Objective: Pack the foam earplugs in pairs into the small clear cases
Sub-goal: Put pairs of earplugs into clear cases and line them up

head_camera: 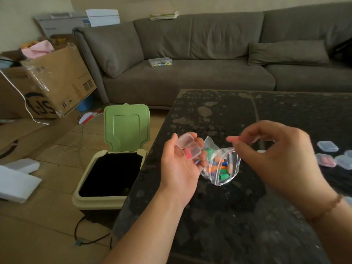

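We see an open clear case (pixel 189 146) holding one pink earplug (pixel 188 154), a second pink earplug (pixel 233 139) raised beside a bag of mixed-colour earplugs (pixel 220 164).

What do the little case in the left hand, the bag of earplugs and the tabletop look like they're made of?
Case: hard clear plastic, slightly frosted; a pink earplug shows through. Bag: thin glossy plastic film, crinkled, with a zip strip. Tabletop: dark, mottled and worn, possibly stone or coated board; hard to tell.
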